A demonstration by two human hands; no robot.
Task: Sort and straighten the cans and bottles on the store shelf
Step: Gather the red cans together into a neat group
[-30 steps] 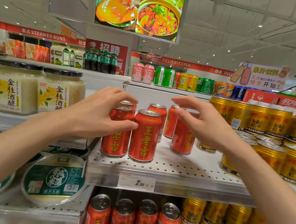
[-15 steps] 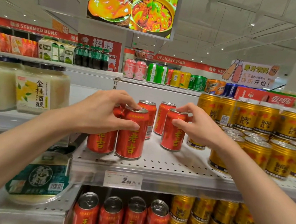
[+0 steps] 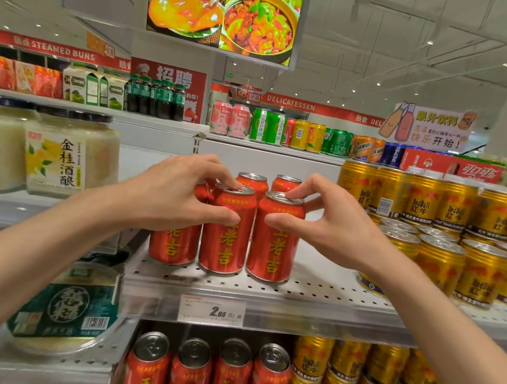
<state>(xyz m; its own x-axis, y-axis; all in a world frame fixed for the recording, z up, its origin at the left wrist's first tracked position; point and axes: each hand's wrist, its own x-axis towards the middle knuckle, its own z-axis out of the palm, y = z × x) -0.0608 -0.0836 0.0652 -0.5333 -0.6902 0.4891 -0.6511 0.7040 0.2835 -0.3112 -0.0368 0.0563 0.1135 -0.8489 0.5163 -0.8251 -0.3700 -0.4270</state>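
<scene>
Three red herbal-tea cans with yellow characters stand in a front row on the perforated white shelf (image 3: 313,291). My left hand (image 3: 177,194) grips the middle red can (image 3: 225,246), thumb on its front and fingers over the lid. It also covers the top of the left red can (image 3: 172,245). My right hand (image 3: 329,221) pinches the right red can (image 3: 273,249), thumb on its front, fingertips on the rim. Two more red cans (image 3: 252,180) stand behind them, partly hidden.
Stacked gold energy-drink cans (image 3: 441,248) crowd the shelf's right side. Large jars of rice wine (image 3: 67,154) stand on the left shelf. Below are more red cans (image 3: 208,376), gold cans and a round green-labelled tub (image 3: 65,312). A price tag (image 3: 212,311) hangs on the shelf edge.
My right hand brought the right red can forward and left into line beside the middle can. My left hand kept its hold on the middle can. The view moved closer.
</scene>
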